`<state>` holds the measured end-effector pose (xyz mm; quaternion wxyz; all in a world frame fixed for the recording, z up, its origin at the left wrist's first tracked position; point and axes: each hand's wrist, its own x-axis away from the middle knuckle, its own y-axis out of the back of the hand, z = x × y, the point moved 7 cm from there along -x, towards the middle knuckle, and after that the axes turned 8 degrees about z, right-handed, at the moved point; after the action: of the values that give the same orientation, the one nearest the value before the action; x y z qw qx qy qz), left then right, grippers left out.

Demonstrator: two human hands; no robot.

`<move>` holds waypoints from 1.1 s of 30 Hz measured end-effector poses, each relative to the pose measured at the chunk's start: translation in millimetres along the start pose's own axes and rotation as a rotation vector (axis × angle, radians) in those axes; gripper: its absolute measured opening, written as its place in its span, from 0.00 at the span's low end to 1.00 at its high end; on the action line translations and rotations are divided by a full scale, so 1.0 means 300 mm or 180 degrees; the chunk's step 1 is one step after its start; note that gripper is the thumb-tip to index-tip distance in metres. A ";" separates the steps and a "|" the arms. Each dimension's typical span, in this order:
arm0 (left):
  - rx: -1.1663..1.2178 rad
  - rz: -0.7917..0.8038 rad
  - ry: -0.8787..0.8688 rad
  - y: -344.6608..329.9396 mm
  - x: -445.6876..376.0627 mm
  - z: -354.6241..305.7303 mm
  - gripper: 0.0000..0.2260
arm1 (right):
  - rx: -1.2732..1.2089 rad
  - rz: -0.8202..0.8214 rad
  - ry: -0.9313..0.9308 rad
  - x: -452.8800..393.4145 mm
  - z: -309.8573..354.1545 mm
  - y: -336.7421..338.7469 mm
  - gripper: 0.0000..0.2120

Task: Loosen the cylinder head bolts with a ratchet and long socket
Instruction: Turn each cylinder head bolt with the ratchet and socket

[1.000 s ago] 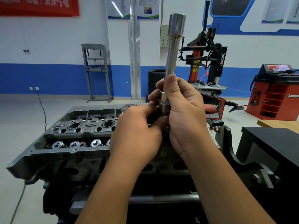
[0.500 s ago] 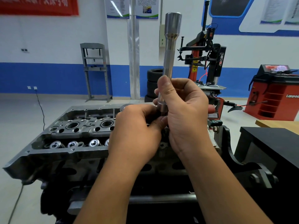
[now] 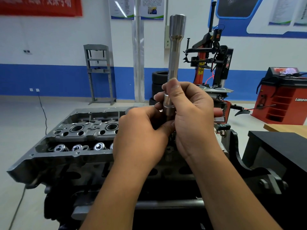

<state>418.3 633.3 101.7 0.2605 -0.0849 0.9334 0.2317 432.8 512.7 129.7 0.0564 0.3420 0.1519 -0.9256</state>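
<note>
The long socket [image 3: 174,52] was smooth, polished metal; the cylinder head [image 3: 66,143] was dull, rough grey cast metal with shiny valve springs [image 3: 99,146].

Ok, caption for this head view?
Both hands, right hand and left hand, hold a long socket upright above the cylinder head.

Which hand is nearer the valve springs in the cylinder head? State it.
Left. The left hand hangs just right of the valve springs, above them. The right hand, gripping the long socket, is farther right.
</note>
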 end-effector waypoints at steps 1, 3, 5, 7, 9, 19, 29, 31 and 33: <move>0.0002 -0.0028 0.0003 0.001 0.001 0.000 0.06 | -0.0044 -0.0001 -0.0034 0.000 -0.002 0.000 0.09; -0.0012 -0.0047 0.0021 0.002 0.002 -0.002 0.05 | -0.0035 -0.0009 -0.0040 0.001 -0.001 0.002 0.09; -0.0077 0.0002 0.0053 -0.003 0.000 -0.003 0.06 | 0.0066 -0.0032 0.0029 0.002 0.004 0.004 0.07; -0.0140 0.0101 0.0045 -0.007 -0.001 -0.003 0.08 | 0.0137 -0.0068 0.0105 0.004 0.010 0.007 0.06; -0.0148 0.0248 -0.0020 -0.010 -0.001 -0.008 0.08 | 0.0178 -0.0092 0.0151 0.005 0.013 0.010 0.07; -0.0006 0.0664 -0.0153 -0.029 0.002 -0.033 0.15 | 0.0185 -0.0142 0.0185 0.001 0.012 0.021 0.08; 0.0027 0.0256 0.0007 -0.010 -0.001 -0.007 0.07 | -0.0011 -0.0182 -0.0012 0.001 -0.003 0.017 0.07; 0.0194 0.0375 -0.0054 -0.012 0.004 -0.024 0.07 | -0.0004 -0.0129 0.0028 0.000 -0.003 0.014 0.06; 0.0314 0.0477 -0.0058 -0.014 0.006 -0.032 0.13 | -0.0018 -0.0046 0.0018 -0.002 -0.005 0.009 0.07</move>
<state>413.4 625.0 106.5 0.2548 0.0002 0.9450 0.2051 434.8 510.6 128.4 0.0503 0.3434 0.1572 -0.9246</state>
